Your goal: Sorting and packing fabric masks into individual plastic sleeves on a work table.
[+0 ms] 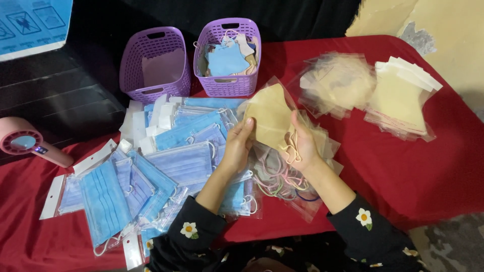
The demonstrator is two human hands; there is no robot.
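My left hand [238, 146] and my right hand [302, 143] together hold a beige folded face mask [269, 115] in a clear plastic sleeve, above the red cloth [403, 166]. The left hand grips its lower left edge, the right hand its lower right edge, where the ear loops hang. Under my hands lies a heap of clear packets with pastel ear loops [280, 179]. A spread of blue surgical masks in clear packets [151, 171] covers the cloth to the left.
Two purple baskets stand at the back: an empty one [154, 63] and one holding loose masks [228, 55]. Two stacks of beige packaged masks [335, 80] [401, 95] lie at the right. A pink hand-held fan [27, 143] sits at the far left.
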